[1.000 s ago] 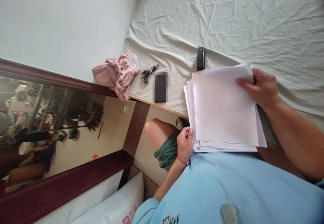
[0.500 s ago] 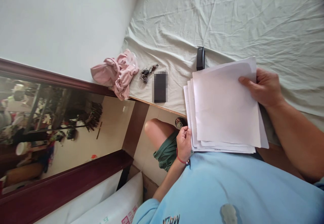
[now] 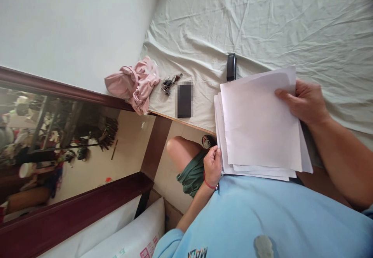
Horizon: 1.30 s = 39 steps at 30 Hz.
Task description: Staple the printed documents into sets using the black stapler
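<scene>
A loose stack of white paper sheets (image 3: 262,122) is held between my two hands, its edges unevenly fanned at the left and bottom. My right hand (image 3: 305,100) grips the upper right edge, thumb on top and the other fingers underneath, mostly hidden. At the lower left edge, my left hand (image 3: 213,164) pinches the sheets with curled fingers; a red string circles that wrist. Just beyond the top edge of the papers lies a black stapler-like object (image 3: 231,67) on the pale cloth (image 3: 271,28).
Left of the papers are a blurred dark rectangular object (image 3: 184,99), a bunch of keys (image 3: 170,84) and a crumpled pink cloth (image 3: 135,83). A framed mirror (image 3: 125,145) stands at the left. A white sack (image 3: 136,230) lies at the bottom.
The lower sheets have shifted slightly right and down at the stack's edges, so the fanning at the left looks narrower. Both hands keep nearly the same places and grip.
</scene>
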{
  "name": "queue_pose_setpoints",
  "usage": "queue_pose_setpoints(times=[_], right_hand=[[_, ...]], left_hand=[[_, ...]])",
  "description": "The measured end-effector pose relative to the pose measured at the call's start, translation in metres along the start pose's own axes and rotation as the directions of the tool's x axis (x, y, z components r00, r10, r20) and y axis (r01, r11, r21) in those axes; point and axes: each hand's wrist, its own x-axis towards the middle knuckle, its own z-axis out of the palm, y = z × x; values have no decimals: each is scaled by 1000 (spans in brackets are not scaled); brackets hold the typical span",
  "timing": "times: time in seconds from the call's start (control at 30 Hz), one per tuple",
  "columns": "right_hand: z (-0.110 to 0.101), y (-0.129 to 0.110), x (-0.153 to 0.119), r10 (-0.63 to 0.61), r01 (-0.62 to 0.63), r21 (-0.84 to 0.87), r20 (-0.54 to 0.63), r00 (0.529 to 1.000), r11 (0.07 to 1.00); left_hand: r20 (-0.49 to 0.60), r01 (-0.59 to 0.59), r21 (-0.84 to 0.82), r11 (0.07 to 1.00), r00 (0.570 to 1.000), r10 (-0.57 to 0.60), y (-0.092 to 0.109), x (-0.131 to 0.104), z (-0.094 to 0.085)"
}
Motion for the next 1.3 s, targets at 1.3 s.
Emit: queue_pose_setpoints(times=[1.3], right_hand=[[8, -7, -5, 38, -45, -110, -68, 997, 993]], left_hand=[[-11, -62, 70, 996, 998, 62, 9, 1, 9]])
